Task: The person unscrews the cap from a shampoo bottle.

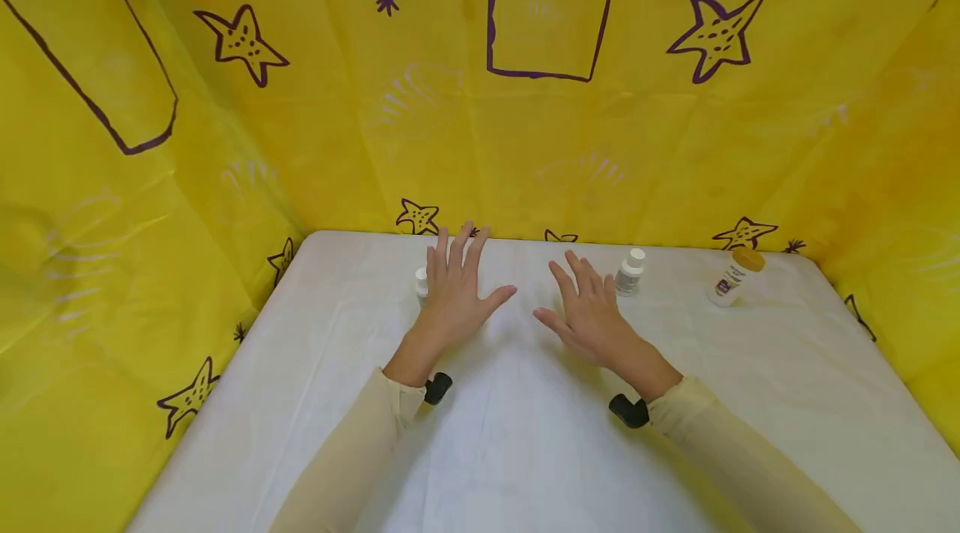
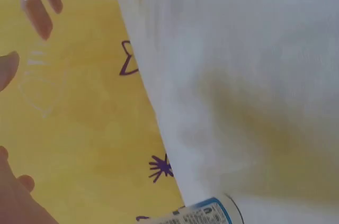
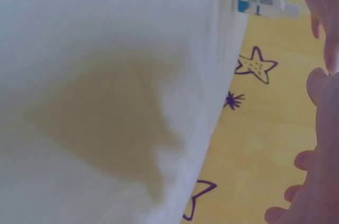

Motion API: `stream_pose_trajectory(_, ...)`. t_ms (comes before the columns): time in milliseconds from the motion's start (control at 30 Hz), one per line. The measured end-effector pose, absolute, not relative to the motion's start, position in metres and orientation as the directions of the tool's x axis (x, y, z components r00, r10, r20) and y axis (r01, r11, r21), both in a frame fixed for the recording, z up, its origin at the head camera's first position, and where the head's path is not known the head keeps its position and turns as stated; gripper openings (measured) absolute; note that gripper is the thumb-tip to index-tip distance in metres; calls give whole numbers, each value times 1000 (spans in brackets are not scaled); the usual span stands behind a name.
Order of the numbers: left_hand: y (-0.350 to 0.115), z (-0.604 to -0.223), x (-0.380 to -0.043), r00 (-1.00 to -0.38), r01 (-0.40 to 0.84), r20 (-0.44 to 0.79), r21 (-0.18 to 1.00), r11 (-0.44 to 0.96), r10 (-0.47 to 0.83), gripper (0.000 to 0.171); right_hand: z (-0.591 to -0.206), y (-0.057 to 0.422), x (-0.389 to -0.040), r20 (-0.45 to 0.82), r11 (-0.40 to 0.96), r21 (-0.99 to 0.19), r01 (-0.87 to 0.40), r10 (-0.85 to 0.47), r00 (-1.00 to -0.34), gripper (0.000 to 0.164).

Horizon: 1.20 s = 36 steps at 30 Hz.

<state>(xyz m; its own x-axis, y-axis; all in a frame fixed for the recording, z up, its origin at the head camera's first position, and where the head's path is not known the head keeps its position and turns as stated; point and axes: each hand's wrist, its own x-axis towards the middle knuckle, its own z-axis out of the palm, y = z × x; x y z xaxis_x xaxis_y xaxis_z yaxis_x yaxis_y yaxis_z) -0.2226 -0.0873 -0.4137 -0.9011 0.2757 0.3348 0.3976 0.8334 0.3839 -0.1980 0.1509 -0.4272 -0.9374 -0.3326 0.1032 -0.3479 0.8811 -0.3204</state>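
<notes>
My left hand point(image 1: 459, 293) is held above the table with its fingers spread and straight. Just to its left, partly hidden behind it, stands a small white bottle point(image 1: 421, 286); a printed label point(image 2: 209, 214) shows in the left wrist view. Over the middle right is my right hand point(image 1: 592, 312), fingers extended and holding nothing. Close beyond its fingertips is a second white bottle point(image 1: 630, 273) with a grey label. Both palms face down. The right wrist view shows the first white bottle point(image 3: 262, 3) near the left hand's fingers point(image 3: 324, 1).
A white bottle with a yellow-orange cap point(image 1: 735, 276) stands farther right near the back edge. White cloth covers the table point(image 1: 495, 450). Yellow sheets point(image 1: 450, 141) with purple starfish drawings hang behind it and at both sides. Black wrist cameras point(image 1: 630, 411) sit under the wrists.
</notes>
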Motion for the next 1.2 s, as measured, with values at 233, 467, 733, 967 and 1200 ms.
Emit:
stream_pose_trajectory(233, -103, -413, -228, -887, 390, 405, 393, 833, 224, 100, -418, 138, -206, 163, 798, -470, -377, -342, -926, 81)
stream_pose_trajectory(467, -122, -419, -229, -913, 336, 381, 499, 798, 146, 107, -409, 122, -215, 213, 694, -583, -422, -370, -904, 77)
stream_pose_trajectory(733, -138, -431, -234, -952, 235, 305, 637, 734, 40, 111, -404, 102, -229, 154, 593, -709, -382, -399, -904, 72)
stream_pose_trajectory(967, -145, -431, -235, -987, 83, 153, 725, 684, -43, 113, -402, 82, -237, 172, 529, -741, -414, -446, -878, 67)
stream_pose_trajectory(1200, -154, -431, -235, -993, 11, 88, 714, 700, -74, 109, -401, 60, -243, 192, 527, -717, -456, -481, -856, 60)
